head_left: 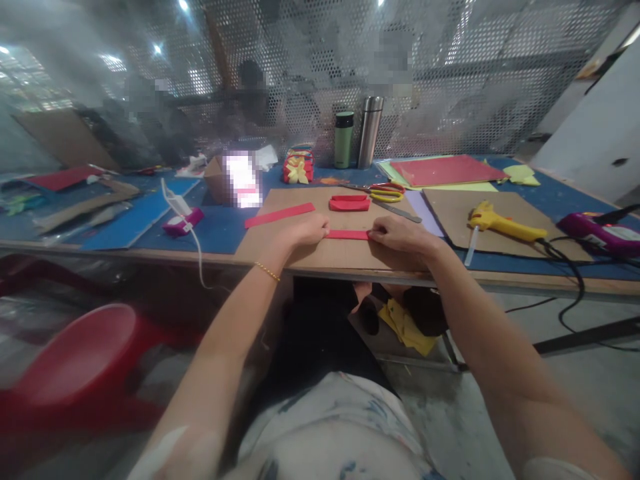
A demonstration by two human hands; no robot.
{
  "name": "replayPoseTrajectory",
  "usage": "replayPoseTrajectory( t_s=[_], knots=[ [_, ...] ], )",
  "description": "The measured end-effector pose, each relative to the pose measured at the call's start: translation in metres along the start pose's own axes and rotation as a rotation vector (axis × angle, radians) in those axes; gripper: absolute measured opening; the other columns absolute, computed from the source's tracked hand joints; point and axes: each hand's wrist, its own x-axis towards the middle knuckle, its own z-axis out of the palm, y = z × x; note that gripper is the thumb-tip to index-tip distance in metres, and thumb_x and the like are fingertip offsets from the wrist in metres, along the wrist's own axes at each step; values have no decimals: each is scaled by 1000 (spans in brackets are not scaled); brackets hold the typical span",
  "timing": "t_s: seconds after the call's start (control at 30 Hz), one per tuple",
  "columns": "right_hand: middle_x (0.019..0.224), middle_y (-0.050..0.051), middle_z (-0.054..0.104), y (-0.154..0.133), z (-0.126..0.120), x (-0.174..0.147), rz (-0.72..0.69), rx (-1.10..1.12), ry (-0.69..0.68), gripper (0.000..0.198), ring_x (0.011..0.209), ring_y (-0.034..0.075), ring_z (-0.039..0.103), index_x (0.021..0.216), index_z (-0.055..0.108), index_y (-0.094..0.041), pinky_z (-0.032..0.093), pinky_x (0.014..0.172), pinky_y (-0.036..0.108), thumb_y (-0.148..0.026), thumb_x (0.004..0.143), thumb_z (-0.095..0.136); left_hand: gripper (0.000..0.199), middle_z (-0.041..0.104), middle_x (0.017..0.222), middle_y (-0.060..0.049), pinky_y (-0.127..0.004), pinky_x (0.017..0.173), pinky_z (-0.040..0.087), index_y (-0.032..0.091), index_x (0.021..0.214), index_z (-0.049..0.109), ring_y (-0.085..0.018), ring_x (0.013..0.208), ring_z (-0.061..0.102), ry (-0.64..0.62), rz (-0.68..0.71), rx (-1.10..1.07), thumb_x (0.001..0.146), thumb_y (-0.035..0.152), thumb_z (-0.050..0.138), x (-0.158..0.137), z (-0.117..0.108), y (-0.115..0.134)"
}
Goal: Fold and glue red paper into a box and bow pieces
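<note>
A narrow red strip, paper or foam by its look, lies stretched level between my two hands, just over a cardboard sheet. My left hand has its fingers closed on the left end. At the other end, my right hand pinches the strip with curled fingers. Another flat red strip rests on the cardboard to the left. Beyond my hands sits a small folded red piece. Scissors with red and yellow handles lie past the cardboard's far edge, near a grey blade-like tool.
A yellow glue gun lies on cardboard at right, its cord hanging over the edge. A green bottle and a steel flask stand behind. At left are a lit phone, a purple power block and a red stool.
</note>
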Motion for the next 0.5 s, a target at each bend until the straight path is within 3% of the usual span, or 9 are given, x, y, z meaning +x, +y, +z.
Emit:
replayPoseTrajectory(
  t_s=[0.2, 0.5],
  knots=[
    [105, 12, 81, -8, -7, -3, 96, 20, -31, 24, 96, 26, 71, 91, 76, -21, 45, 74, 32, -33, 101, 57, 10, 64, 80, -4, -33, 62, 41, 24, 79, 49, -20, 72, 58, 38, 5, -29, 82, 17, 56, -2, 0, 3],
    [97, 11, 80, 2, -13, 3, 68, 61, -102, 27, 88, 24, 69, 81, 73, -21, 43, 68, 30, -40, 99, 64, 13, 62, 76, -2, -34, 61, 39, 24, 77, 48, -19, 68, 55, 28, 13, -24, 80, 15, 57, -1, -2, 3]
  ],
)
